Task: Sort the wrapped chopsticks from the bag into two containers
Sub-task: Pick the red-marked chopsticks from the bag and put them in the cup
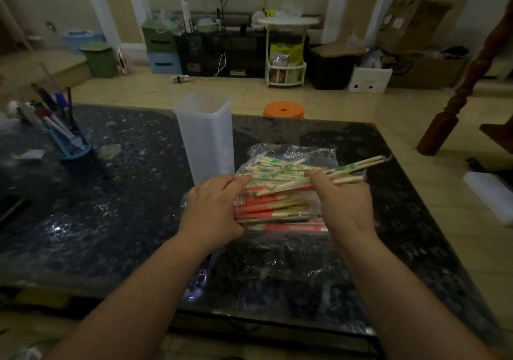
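A dark shiny table point(97, 221) is filling the bottom, with a messy room up top. My left hand point(213, 207) is gripping the bag point(319, 154). My right hand point(344, 207) is pinching green chopsticks point(352, 169).

Blue pen holder point(74, 143) left, orange stool point(283, 110) back.

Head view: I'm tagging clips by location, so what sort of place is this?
Probably a home living room: a dark speckled table, an orange stool on the tiled floor, and stacked plastic drawers at the back.
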`<state>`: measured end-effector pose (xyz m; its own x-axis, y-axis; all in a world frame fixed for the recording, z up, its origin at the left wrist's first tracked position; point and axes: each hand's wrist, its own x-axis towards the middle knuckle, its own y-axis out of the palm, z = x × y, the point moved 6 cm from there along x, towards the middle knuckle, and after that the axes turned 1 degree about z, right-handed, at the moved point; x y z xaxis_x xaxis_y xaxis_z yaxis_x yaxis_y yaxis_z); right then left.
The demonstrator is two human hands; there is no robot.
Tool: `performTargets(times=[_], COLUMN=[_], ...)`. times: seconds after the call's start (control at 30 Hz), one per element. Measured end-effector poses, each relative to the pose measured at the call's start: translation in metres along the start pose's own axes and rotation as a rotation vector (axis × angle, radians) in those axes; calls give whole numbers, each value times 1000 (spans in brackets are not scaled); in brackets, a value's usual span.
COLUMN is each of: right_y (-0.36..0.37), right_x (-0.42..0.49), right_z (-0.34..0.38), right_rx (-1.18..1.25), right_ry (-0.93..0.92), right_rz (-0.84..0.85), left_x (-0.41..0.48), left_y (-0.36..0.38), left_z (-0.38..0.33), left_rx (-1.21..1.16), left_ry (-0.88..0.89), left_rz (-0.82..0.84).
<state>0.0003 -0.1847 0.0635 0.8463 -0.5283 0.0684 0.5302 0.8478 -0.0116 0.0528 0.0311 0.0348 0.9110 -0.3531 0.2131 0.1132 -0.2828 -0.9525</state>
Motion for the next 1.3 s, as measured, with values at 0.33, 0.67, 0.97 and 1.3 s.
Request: performTargets(times=[0.33, 0.67, 0.97, 1.3], right_y=[14, 4, 14, 8], right_x=[-2, -3, -5, -4], right_z=[-12, -14, -12, -9], right_rx=[145, -41, -241, -152], right_ry=[101, -56, -45, -50], right_rz=[230, 24, 170, 71], left_x=[0, -1, 1, 1], left_y=[0, 1, 2, -7], left_z=[-7, -8, -3, 2], left_rx=[-37, -26, -13, -44], left_ry=[55, 53, 34, -30], left_rz=[50, 72, 29, 19])
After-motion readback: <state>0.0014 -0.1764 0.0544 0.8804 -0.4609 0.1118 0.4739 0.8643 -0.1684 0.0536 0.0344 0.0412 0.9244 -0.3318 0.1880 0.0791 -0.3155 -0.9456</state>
